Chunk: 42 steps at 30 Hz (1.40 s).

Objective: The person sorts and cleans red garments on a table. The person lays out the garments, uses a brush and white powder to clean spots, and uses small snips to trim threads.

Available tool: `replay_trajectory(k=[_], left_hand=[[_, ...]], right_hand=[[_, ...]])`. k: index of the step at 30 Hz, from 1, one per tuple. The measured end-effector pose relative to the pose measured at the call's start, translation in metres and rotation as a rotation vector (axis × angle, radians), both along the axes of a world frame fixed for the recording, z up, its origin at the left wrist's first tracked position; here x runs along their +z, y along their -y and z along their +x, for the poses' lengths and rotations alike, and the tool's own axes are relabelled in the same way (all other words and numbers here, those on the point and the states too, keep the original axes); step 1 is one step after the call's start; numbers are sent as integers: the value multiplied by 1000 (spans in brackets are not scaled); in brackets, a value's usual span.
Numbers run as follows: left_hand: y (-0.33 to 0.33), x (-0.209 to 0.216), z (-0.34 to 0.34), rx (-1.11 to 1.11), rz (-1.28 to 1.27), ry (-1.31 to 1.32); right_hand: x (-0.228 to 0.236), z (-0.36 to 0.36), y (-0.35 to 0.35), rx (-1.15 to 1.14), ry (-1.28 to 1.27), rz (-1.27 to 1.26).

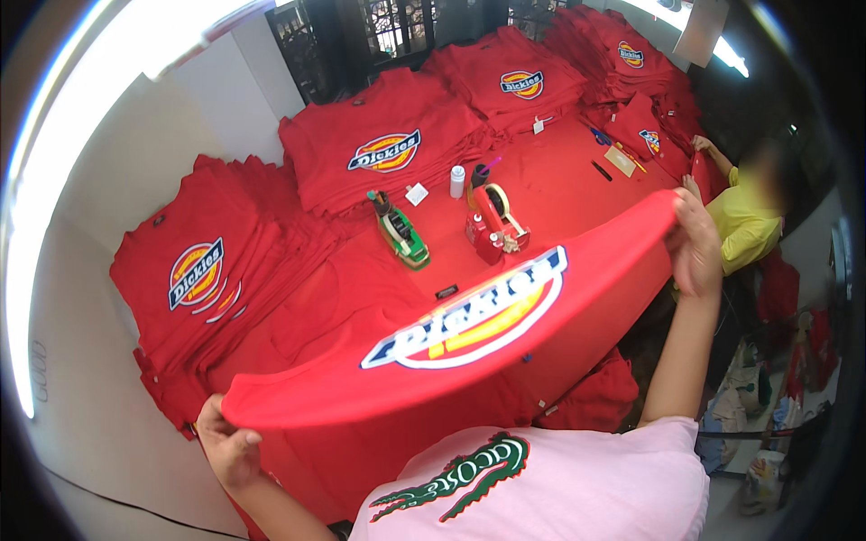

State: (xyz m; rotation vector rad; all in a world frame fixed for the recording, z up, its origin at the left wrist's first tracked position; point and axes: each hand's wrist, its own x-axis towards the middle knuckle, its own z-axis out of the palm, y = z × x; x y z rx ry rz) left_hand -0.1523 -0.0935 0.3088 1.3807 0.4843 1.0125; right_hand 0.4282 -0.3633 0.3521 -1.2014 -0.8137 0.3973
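A red T-shirt (pixel 613 288) with an oval printed emblem in yellow, white and dark blue is stretched taut between my hands, above the red-covered table. My left hand (pixel 230 449), low at the left, pinches one end of the cloth. Farther up at the right, my right hand (pixel 697 245) grips the opposite end, its fingers partly hidden by the fabric. The shirt slants upward from left to right. Beneath it lies more red cloth (pixel 352 288), partly covered from sight.
Several stacks of red shirts (pixel 379 126) line the far and left sides. Mid-table stand a green tape dispenser (pixel 408 239), a red tape dispenser (pixel 487 236) and a white bottle (pixel 457 183). Scissors (pixel 600 137) lie farther right. A person in yellow (pixel 744 230) handles red cloth at the right edge.
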Motion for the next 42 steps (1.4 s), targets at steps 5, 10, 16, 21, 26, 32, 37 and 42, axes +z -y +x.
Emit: replay_trajectory(k=[5,10,16,21,26,32,37,42], left_hand=[[4,20,20,101,305,46],[-3,43,43,236,367,70],[-43,84,117,425,-18,-104],[-165,97,165,364,66,-253],[-235,159,199,518,440,-4],[-249,105,211,481,387,-172],[-243,-42,208,353,152,-499],[-130,-201,61,375,80,-649]], right_hand=[[-23,46,46,54,-68,373],[2,72,34,-170,-29,340],[22,96,-87,63,-21,135],[38,133,-241,77,-26,123],[83,191,-329,155,121,402],[24,201,-384,115,105,263],[-124,200,-360,-236,203,-136],[-211,56,-210,199,94,-222]])
